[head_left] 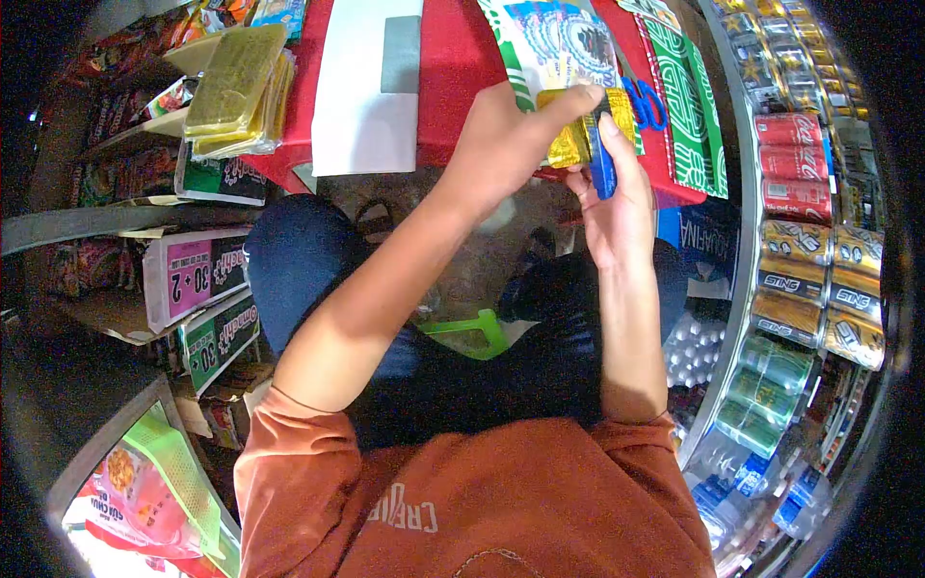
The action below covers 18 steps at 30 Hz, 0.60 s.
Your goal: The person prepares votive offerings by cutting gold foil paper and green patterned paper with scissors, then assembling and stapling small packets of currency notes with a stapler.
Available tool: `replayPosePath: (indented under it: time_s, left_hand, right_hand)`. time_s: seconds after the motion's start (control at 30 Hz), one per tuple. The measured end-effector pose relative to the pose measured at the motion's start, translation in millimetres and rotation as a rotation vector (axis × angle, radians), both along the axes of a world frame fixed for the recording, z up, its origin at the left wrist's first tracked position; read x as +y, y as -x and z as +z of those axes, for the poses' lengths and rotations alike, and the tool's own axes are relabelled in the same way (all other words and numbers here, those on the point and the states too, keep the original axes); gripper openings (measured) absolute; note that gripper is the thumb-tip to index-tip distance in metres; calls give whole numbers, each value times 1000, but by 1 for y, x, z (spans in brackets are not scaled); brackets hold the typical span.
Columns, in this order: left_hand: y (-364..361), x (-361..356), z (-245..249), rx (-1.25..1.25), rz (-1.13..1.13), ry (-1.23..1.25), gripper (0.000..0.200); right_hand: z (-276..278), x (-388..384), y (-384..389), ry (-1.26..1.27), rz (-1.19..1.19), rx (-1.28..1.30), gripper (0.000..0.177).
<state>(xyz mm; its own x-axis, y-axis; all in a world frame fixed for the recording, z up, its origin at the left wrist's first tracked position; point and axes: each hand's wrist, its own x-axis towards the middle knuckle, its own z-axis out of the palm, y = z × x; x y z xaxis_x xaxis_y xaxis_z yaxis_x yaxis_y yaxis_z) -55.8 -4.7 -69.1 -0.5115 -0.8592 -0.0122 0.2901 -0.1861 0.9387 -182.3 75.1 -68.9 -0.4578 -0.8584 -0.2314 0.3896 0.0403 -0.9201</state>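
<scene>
My left hand (509,140) reaches over the red table and is closed on a shiny gold paper piece (567,144), its thumb laid across the top. My right hand (617,197) grips a long blue stapler-like tool (602,169), dark towards its far end, standing against the gold piece. How the tool and the paper meet is partly hidden by my fingers. Just beyond lie printed bluish paper notes (564,43) on a green and white patterned sheet (503,40). Blue-handled scissors (647,104) rest right of my hands.
A white folded sheet (361,106) and a stack of gold sheets in clear wrap (236,91) sit left on the red table (448,58). Another green patterned sheet (689,116) lies right. Shelves of drink cans (795,164) and noodle boxes (198,275) close in both sides.
</scene>
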Motion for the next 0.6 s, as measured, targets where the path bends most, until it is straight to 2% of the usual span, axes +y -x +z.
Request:
replayPosePath:
  time_s: [0.13,0.53,0.6]
  left_hand:
    - [2,2,-2,121,-18,-60,40]
    - [4,7,1,137,-6,-20,38]
    - [-1,6,6,76,-36,-8,40]
  right_hand:
    - [5,0,-8,-4,-66,12,29]
    - [5,4,-6,34,-61,44,26]
    - [1,5,-4,71,-28,32,27]
